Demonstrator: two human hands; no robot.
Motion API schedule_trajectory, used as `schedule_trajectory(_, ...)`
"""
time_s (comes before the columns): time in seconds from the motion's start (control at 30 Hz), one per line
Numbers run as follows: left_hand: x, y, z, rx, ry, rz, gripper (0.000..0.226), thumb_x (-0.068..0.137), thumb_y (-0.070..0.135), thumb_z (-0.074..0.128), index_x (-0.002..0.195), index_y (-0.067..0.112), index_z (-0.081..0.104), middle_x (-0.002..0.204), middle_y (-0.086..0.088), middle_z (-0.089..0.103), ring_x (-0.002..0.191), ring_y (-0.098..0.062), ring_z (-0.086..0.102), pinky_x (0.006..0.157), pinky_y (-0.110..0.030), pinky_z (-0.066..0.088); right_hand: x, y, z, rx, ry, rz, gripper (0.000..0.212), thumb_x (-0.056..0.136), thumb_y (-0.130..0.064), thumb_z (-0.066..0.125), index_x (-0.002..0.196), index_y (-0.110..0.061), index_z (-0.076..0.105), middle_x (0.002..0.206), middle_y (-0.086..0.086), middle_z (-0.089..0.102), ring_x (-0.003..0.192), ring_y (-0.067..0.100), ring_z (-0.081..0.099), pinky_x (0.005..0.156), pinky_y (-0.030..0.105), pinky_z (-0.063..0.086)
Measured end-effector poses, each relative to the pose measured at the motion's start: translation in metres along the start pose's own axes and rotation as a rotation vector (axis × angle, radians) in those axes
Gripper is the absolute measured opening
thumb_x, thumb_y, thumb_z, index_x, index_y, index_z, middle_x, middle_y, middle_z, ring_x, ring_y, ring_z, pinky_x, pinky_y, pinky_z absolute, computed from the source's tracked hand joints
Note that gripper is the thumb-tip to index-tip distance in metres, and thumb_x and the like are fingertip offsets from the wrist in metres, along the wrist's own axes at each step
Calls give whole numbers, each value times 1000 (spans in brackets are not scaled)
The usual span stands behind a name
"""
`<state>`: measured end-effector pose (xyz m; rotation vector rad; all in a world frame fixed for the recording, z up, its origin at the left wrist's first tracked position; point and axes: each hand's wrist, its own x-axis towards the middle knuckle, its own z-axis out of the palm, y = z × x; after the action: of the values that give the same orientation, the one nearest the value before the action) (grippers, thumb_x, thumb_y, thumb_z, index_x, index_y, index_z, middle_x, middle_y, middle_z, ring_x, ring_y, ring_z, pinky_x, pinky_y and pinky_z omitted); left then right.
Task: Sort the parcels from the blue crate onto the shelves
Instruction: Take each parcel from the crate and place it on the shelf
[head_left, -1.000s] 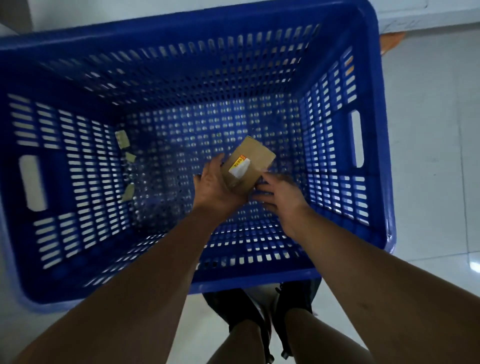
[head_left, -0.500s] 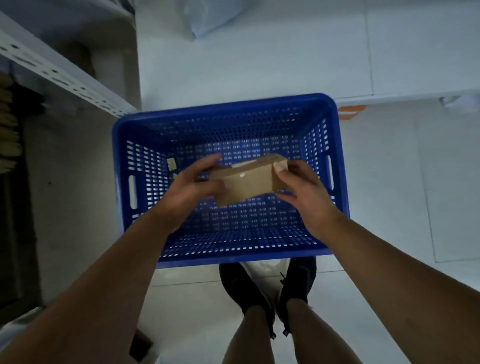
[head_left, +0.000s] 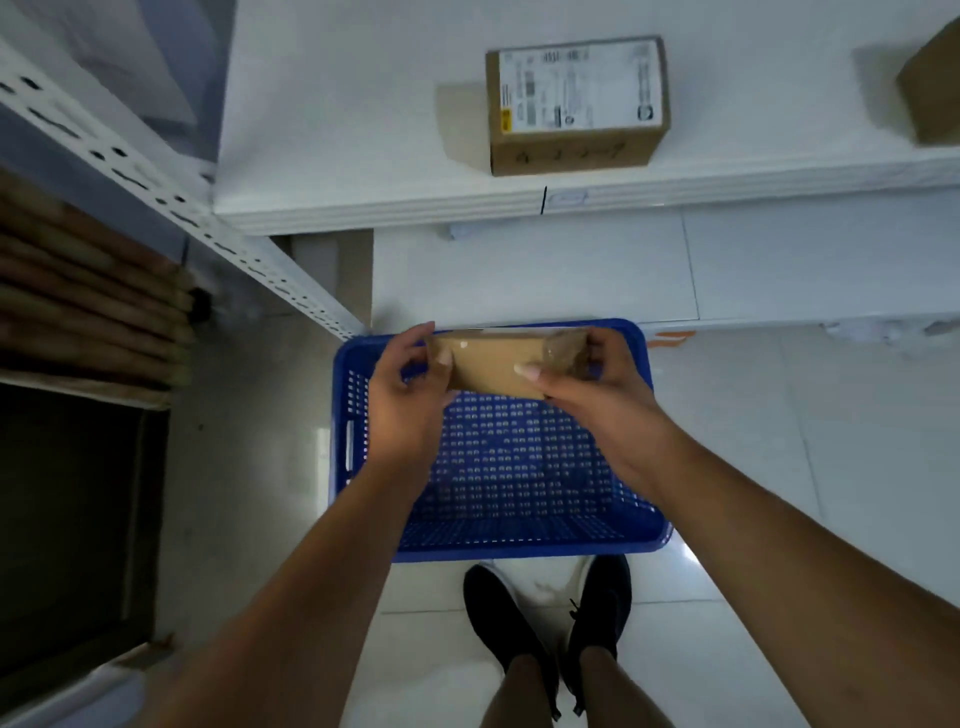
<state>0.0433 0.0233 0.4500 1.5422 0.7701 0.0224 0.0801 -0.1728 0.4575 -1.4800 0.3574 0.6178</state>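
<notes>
A small brown cardboard parcel (head_left: 493, 366) is held level above the far rim of the blue crate (head_left: 498, 540). My left hand (head_left: 410, 400) grips its left end and my right hand (head_left: 587, 384) grips its right end, thumb on the near face. The crate stands on the floor in front of my feet, and I see no parcels inside it. A white shelf (head_left: 363, 208) runs across the top of the view, with a labelled cardboard box (head_left: 574, 104) resting on it.
Another brown box (head_left: 935, 88) sits at the shelf's right edge. A perforated white shelf upright (head_left: 171, 202) slants down at the left, beside stacked brown cardboard (head_left: 88, 296) and a dark opening below. My black shoes (head_left: 545, 629) stand on the white tiled floor.
The parcel rose out of the crate in both hands and turned level. My view pulled back and up, so the shelf and its boxes came into sight.
</notes>
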Motion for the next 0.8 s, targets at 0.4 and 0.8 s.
schedule_trajectory(0.4,-92,138,-24,-122,-378,-130,97,75,71,73,160,38,40,144,6,65,126,-16,68,106,-35,54,-104,-104,24,30,-90,-91,71,72,-66,88,131,-32,71,127,0,80,118,26,77,111,54,56)
schedule_trajectory(0.8,-181,302,-25,-165,-337,203,45,95,31,73,136,18,60,115,1,76,109,-16,72,100,-36,61,-210,-248,27,-43,-21,-391,69,78,-66,80,138,-33,71,140,-3,71,128,14,70,116,44,52)
